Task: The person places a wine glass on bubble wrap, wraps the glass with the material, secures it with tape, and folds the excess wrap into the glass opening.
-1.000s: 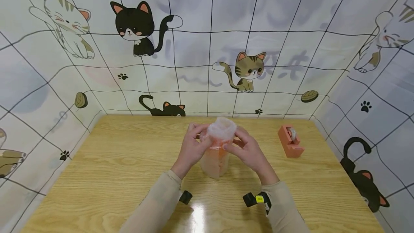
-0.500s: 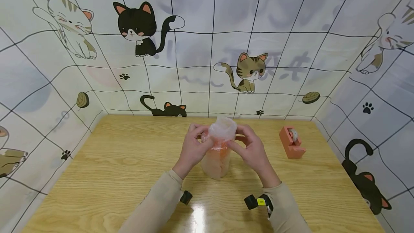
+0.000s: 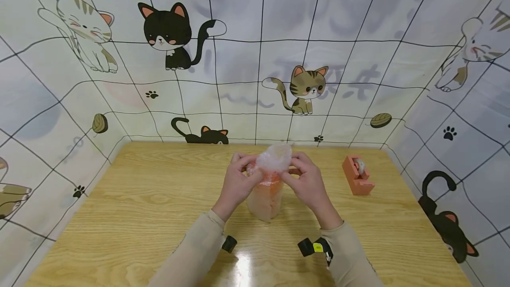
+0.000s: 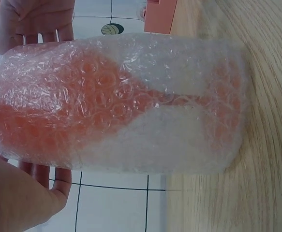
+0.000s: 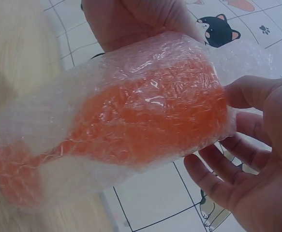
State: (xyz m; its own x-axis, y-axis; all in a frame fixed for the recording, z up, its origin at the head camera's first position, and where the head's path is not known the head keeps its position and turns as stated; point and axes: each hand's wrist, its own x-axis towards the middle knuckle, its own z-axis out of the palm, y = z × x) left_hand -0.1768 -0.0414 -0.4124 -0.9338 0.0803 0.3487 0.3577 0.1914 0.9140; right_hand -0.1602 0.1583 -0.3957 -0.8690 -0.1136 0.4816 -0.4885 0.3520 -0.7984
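An orange stemmed wine glass [image 5: 145, 121] is rolled in clear bubble wrap [image 4: 179, 140]; its bowl, thin stem and round foot show through. The bundle stands upright on the table, the glass's foot downward, and a loose collar of wrap [image 3: 275, 157] rises above the bowl. On the left side, my left hand [image 3: 240, 180] grips the upper part, thumb in front and fingers toward the back. From the right my right hand [image 3: 306, 180] holds the same level, its thumb pressing the wrap near the rim. In the right wrist view, the right hand's fingers [image 5: 213, 179] curve beside the wrap.
A salmon-pink tape dispenser [image 3: 357, 175] with a roll of tape stands on the wooden table [image 3: 159, 198], right of the hands. A cat-print cloth [image 3: 239, 56] hangs around the table's back and sides. Wrist cameras [image 3: 314, 247] sit below both sleeves.
The right thumb has slid up and inward along the wrap near the rim. The collar of wrap looks flatter and less open than before. The left hand keeps its place.
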